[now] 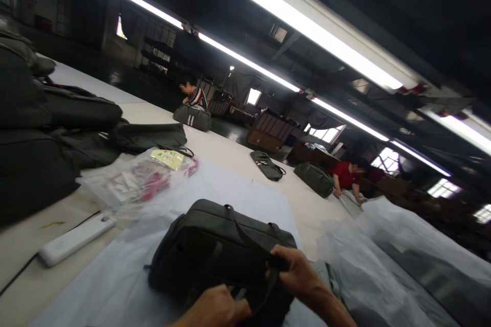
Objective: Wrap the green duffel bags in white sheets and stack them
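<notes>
A dark grey-green, soft-sided duffel bag (215, 260) sits on white sheeting (126, 265); the right hand (292, 268) grips its dark strap handle (242, 232); whether the left hand (219, 307) grips is unclear. A clear plastic bag (111, 179) holds red-and-white pieces (153, 184).

Tilted head view, forward and down

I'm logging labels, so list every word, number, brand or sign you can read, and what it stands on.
No text is readable.
Yellow label on the clear plastic bag: dark marks, too blurred to read.
Nearest duffel bag: no lettering I can make out.
Duffel bag by the striped-top person: two white stripes, no readable lettering.
</notes>
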A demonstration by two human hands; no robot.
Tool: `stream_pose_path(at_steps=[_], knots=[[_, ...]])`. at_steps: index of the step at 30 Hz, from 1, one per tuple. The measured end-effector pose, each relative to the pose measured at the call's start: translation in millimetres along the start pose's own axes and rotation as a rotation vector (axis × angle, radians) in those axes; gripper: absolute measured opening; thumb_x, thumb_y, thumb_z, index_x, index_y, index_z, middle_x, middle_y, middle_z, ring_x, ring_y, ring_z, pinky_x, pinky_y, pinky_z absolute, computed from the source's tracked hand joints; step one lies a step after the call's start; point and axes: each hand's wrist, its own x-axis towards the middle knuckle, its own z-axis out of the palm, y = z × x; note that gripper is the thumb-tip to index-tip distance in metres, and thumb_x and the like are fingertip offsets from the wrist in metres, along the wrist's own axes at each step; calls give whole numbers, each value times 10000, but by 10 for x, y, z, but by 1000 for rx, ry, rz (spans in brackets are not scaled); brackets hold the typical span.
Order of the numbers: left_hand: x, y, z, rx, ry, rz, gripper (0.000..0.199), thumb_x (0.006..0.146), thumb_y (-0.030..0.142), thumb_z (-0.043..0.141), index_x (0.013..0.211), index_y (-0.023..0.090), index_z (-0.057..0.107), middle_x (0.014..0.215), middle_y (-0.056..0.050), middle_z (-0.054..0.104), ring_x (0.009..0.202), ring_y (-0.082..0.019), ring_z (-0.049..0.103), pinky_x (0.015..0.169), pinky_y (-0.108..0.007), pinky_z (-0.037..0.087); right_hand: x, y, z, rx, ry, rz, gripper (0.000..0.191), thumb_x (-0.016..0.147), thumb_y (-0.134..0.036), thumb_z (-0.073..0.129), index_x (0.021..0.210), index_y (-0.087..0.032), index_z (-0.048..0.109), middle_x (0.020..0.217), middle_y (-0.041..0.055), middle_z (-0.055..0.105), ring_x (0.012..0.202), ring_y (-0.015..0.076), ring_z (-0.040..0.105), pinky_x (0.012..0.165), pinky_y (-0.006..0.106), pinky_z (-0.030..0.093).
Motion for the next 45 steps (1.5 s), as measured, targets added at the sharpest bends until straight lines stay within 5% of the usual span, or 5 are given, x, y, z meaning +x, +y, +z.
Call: stream_pose_path(at_steps=[5,10,22,35,45], knots=[[-67,-365,-663,264,265,-70,130,806,137,633,851,234,560,775,40,643,768,-168,609,1012,-395,346,229,253,-428,299,193,150,135,612,-285,694,680,-188,629,605,-40,612,623,144,536,615,266,407],[-249,-787,-769,285,306,-97,71,886,173,599,853,231,576,772,63,642,777,-138,615,1052,-373,278,314,398,-527,321,182,224,210,621,-343,718,746,-182,670,647,-22,641,658,160,557,660,287,436],[693,-8,-988,471,18,-465,292,907,279,534,725,146,720,762,-135,739,746,-268,701,907,-446,436,469,-455,-846,259,-113,124,287,615,-344,813,813,-179,687,739,-16,637,716,147,540,674,268,426],[1100,-394,-1142,348,58,-762,320,886,326,468,923,177,749,917,-155,748,902,-268,713,778,-340,517,356,-497,-630,104,-272,25,206,778,-382,672,772,-194,755,1099,84,714,1248,296,524,996,383,415],[998,-334,-1117,356,142,-718,334,942,349,442,870,181,722,867,-132,734,872,-287,707,770,-382,521,461,-231,-243,480,-529,277,283,573,-315,827,787,-163,720,609,-55,600,518,60,447,526,206,327]])
